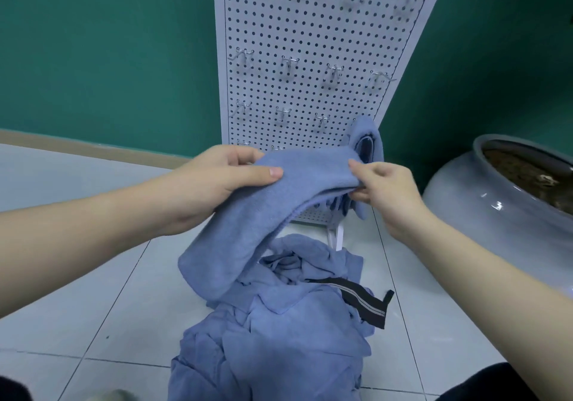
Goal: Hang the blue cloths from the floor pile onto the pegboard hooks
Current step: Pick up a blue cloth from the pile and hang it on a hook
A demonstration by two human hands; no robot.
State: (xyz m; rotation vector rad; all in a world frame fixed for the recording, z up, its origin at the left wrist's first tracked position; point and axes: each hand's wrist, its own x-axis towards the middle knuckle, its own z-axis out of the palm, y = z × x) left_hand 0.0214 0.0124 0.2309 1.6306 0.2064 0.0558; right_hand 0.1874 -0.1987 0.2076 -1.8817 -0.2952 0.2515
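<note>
Nearest the viewer, a pile of blue cloths (279, 323) lies heaped on the tiled floor (93, 276), directly below both hands, with a black striped strap (362, 299) across it. Above the pile, one blue cloth (266, 211) is held up. The left hand (210, 183) grips its upper edge, thumb on top and fingers curled underneath. The right hand (381, 189) pinches the same edge just beside it. The cloth's long axis runs from the fingers down and to the left, its tail touching the pile. Just beyond the fingertips stands the white pegboard (310, 43), its lowest hooks (282, 112) slightly above and behind the hands; both hands seem about equally near. Another blue cloth (369, 140) already hangs there, beyond the right fingers.
</note>
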